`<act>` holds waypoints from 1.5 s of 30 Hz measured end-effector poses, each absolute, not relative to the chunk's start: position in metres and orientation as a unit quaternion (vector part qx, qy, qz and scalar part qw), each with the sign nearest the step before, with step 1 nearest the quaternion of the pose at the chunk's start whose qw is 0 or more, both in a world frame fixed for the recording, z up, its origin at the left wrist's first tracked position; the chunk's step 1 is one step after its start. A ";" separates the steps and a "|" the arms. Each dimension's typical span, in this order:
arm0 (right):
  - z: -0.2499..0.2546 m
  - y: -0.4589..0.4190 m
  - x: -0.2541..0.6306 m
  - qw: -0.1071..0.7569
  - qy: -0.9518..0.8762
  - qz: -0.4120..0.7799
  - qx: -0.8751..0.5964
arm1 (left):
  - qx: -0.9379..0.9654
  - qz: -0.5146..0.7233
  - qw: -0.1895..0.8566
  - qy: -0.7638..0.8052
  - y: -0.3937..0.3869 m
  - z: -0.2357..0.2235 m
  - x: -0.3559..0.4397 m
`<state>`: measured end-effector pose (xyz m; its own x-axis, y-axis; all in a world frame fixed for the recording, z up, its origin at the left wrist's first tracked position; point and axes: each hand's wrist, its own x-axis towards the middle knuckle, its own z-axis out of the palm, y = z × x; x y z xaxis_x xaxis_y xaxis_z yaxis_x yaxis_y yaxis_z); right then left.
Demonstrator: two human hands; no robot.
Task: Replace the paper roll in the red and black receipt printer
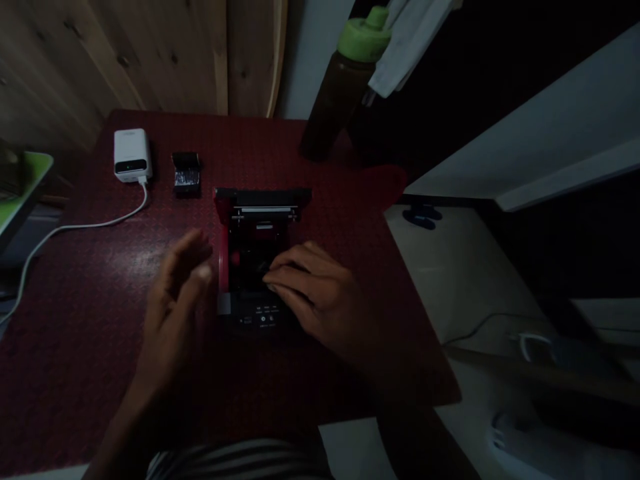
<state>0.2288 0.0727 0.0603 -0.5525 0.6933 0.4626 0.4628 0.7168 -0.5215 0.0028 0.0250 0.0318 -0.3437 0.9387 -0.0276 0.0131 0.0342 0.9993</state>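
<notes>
Black and red device (260,313) with raised lid (264,199), on the red table (125,280). Reaches into its bay (250,267) with the right hand (325,293), fingertips (273,277) close together, too dark to tell on what; holds the left hand (173,297) just beside, loosely curled, bare of any load.

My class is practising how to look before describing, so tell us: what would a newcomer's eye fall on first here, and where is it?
Probably the bottle with its bright green cap, standing at the back right of the dark red table. Next, the pale box with a white cable at the back left. In the middle, the right hand reaches into an open device.
</notes>
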 end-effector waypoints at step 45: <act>0.027 -0.009 0.233 0.473 -0.716 0.098 -0.505 | 0.401 0.520 0.467 0.593 -0.002 0.028 0.007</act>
<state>0.2328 -0.0086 0.0270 -0.0438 0.8148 0.5781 0.6300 0.4716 -0.6170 0.0072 -0.0017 0.0283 -0.2426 0.9604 -0.1371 -0.0106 0.1387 0.9903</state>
